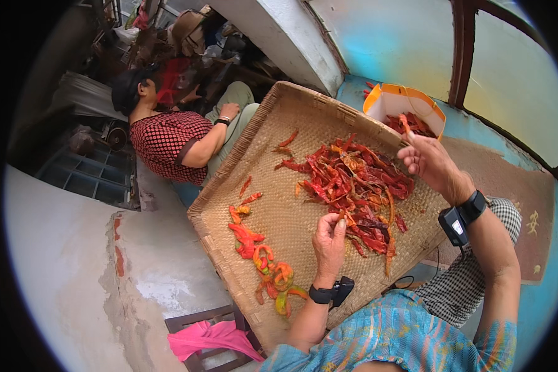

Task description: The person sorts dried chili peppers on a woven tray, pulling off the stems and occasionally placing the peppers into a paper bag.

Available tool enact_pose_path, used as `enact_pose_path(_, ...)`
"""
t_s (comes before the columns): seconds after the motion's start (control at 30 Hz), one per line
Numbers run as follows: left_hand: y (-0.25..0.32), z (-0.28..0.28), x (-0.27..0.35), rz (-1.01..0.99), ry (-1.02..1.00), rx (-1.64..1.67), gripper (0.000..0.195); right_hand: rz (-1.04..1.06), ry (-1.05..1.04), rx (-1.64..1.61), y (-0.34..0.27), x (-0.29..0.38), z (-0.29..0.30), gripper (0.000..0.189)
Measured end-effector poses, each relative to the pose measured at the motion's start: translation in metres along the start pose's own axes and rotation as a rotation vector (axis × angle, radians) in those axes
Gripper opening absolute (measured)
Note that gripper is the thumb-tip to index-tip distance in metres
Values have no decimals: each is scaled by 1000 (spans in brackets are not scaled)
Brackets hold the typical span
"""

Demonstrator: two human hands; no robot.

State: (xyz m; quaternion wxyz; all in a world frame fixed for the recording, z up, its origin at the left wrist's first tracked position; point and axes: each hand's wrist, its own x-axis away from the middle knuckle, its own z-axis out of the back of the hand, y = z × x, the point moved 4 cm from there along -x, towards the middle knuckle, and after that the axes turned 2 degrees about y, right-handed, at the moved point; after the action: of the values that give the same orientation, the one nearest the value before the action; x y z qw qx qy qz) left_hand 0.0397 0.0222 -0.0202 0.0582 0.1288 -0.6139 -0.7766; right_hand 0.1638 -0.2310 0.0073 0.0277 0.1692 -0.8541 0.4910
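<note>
A square woven bamboo tray [279,186] lies before me with a heap of dried red chili peppers [335,172] on it. My left hand [331,239] is at the near side of the heap, thumb and fingers pinched on a small piece of dried chili [342,215]. My right hand [430,162] is raised over the tray's right rim, holding an orange-red dried chili [404,122] between thumb and fingers. Just beyond that chili stands a white paper bag with an orange rim [372,104], with dried chilies [414,124] inside.
Fresher red, orange and green peppers [246,242] lie along the tray's left side. A seated person [172,144] in a patterned shirt is beyond the tray's far left edge. A pink cloth [209,337] hangs over a wooden stool [223,316]. A brown mat [516,195] covers the floor at right.
</note>
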Motion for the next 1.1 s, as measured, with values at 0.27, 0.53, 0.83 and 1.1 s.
enact_pose_path(0.27,22,-22,12,27,-195,140,17,167,-614,865,60,57,-70,32)
enact_pose_path(0.53,34,-19,10,-3,-133,-55,23,102,-676,908,42,49,-65,31)
enact_pose_path(0.83,19,-22,13,-363,-342,-781,39,-36,-22,162,15,9,-18,30)
enact_pose_path(1.1,22,-26,4,-400,-267,-824,34,268,-663,1122,53,48,-57,25)
